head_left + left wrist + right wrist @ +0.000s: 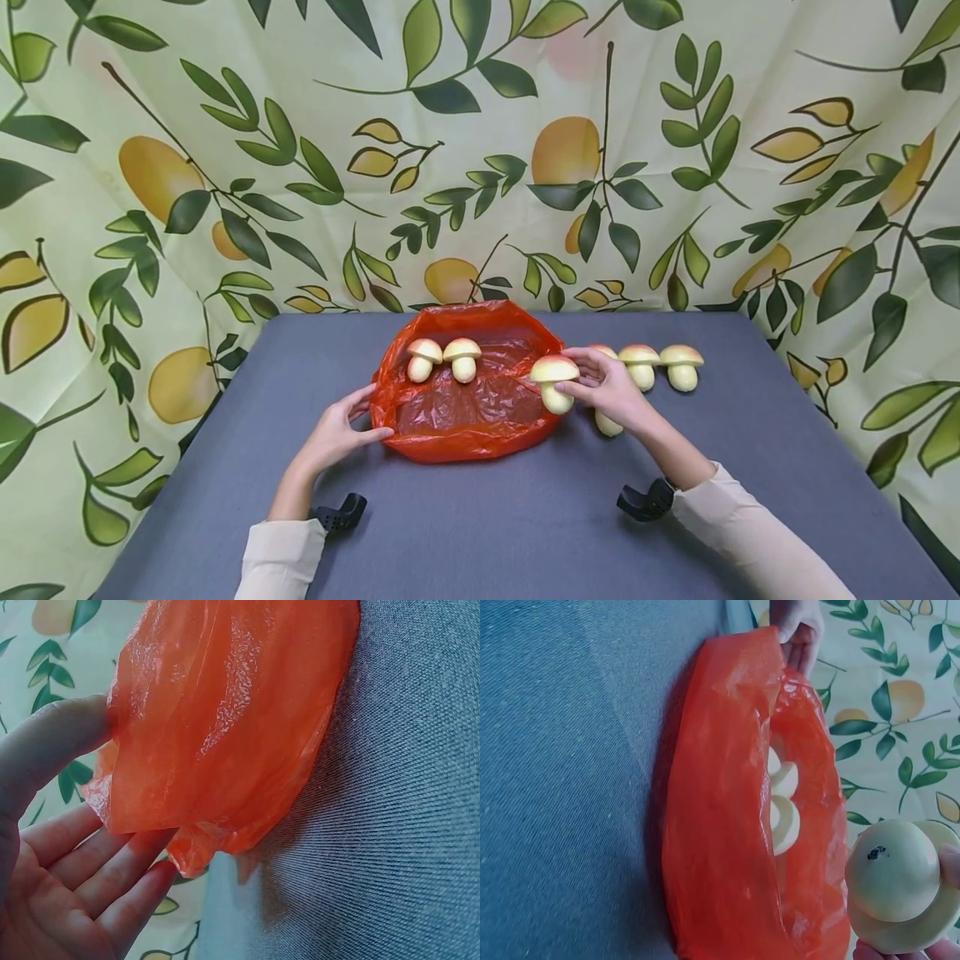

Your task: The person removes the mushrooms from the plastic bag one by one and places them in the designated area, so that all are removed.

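Observation:
A red plastic bag (pixel 465 446) lies with its mouth spread wide on the table. My left hand (pixel 333 433) holds the bag's left edge, thumb at the near side and fingers behind the rim; the left wrist view shows the thin film (pixel 225 712) between them. Inside the bag, toward its back left, two mushrooms (pixel 462 350) with pale stems and reddish-yellow caps sit side by side. At the bag's right rim, my right hand (pixel 611 387) grips another mushroom (pixel 555 371) by its cap. The right wrist view shows the underside of this mushroom (pixel 892 870), with a dark mark on the stem's end.
To the right of the bag, two mushrooms stand in view, one nearer (pixel 640 357) and one farther right (pixel 682 357). Another mushroom (pixel 609 425) is mostly hidden behind the right hand. The grey cloth-covered table (pixel 480 533) ends at a leaf-patterned curtain (pixel 480 167).

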